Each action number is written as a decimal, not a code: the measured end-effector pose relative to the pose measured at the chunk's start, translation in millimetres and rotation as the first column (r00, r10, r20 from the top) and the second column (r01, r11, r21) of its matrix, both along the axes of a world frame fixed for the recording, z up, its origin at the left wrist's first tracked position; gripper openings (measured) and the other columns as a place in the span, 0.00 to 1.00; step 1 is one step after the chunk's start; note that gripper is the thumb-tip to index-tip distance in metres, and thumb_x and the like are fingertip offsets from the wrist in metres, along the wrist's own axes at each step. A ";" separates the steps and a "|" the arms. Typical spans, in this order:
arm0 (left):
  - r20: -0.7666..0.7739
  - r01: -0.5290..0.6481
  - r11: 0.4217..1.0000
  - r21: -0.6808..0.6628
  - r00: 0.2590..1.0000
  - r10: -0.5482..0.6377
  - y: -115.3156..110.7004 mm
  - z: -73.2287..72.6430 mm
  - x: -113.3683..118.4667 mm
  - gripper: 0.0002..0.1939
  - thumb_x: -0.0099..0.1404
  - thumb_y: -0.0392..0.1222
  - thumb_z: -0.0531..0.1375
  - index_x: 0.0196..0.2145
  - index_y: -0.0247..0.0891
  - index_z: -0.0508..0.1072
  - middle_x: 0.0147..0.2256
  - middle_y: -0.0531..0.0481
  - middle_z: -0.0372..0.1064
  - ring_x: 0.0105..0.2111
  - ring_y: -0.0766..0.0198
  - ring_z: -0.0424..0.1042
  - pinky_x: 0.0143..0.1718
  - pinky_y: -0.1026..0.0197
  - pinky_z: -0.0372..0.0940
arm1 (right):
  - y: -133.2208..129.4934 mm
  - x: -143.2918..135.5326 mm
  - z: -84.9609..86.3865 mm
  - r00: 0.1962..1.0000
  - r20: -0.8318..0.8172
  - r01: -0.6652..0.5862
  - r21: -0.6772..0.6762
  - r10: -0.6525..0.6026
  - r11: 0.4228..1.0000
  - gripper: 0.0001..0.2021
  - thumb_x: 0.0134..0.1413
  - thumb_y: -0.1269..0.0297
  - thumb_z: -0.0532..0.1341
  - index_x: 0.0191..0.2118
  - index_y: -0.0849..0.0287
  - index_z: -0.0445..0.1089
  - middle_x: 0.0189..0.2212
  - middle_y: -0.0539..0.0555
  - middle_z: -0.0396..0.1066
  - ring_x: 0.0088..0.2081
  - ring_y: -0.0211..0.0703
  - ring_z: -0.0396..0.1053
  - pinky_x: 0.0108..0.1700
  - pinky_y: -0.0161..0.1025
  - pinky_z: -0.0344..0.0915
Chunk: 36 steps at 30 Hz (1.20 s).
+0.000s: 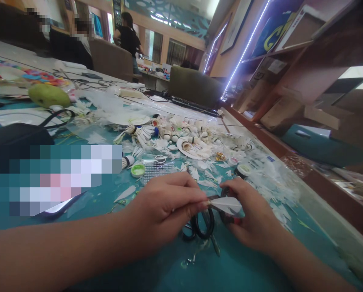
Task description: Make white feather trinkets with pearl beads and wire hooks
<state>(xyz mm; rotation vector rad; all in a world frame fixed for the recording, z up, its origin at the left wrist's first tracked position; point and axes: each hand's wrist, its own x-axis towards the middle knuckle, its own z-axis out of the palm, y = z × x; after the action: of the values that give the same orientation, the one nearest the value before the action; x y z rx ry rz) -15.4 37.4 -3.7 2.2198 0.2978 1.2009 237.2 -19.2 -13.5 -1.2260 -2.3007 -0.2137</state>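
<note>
My left hand pinches the base of a small white feather, which points right. Opposite it, my right hand is wrapped round pliers with dark and red handles, whose jaws reach toward my left fingertips at the feather's base. Black-handled scissors lie on the teal table mat just below my hands. Beyond my left hand are a sheet of small beads and a little tub of green stuff.
Shuttlecocks and loose feathers cover the mat ahead. A blurred-out phone and a dark bag lie left, near a green fruit. People are in the background; shelves stand right.
</note>
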 end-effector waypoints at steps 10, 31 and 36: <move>-0.030 0.008 0.999 -0.040 0.999 -0.009 -0.5 -0.7 1.6 0.10 0.71 0.30 0.60 0.32 0.35 0.79 0.28 0.52 0.69 0.29 0.67 0.70 0.31 0.67 0.64 | 0.1 -1.9 1.6 0.999 0.028 -0.015 -0.029 0.016 0.999 0.22 0.52 0.75 0.54 0.54 0.55 0.59 0.39 0.56 0.71 0.36 0.48 0.73 0.37 0.42 0.71; 0.015 0.044 0.994 -0.100 0.999 -0.043 -1.7 -1.5 3.4 0.11 0.70 0.29 0.59 0.33 0.33 0.81 0.29 0.51 0.70 0.30 0.66 0.72 0.32 0.66 0.66 | -2.6 -1.8 4.0 0.994 0.109 0.012 0.048 -0.017 0.999 0.24 0.50 0.75 0.54 0.54 0.56 0.57 0.35 0.58 0.73 0.33 0.51 0.75 0.32 0.42 0.72; 0.019 0.058 0.992 -0.114 0.998 -0.056 -3.3 -2.3 3.7 0.11 0.71 0.30 0.59 0.34 0.34 0.81 0.29 0.51 0.70 0.28 0.66 0.70 0.29 0.66 0.64 | -2.1 -3.9 6.0 0.994 0.107 -0.005 0.051 0.000 0.999 0.21 0.50 0.76 0.53 0.51 0.55 0.58 0.32 0.54 0.73 0.30 0.48 0.74 0.30 0.40 0.70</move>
<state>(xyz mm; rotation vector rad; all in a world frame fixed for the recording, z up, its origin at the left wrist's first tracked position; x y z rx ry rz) -11.7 34.2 -6.0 2.1056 0.2877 1.1422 233.3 -21.3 -7.5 -1.2128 -2.3727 -0.3427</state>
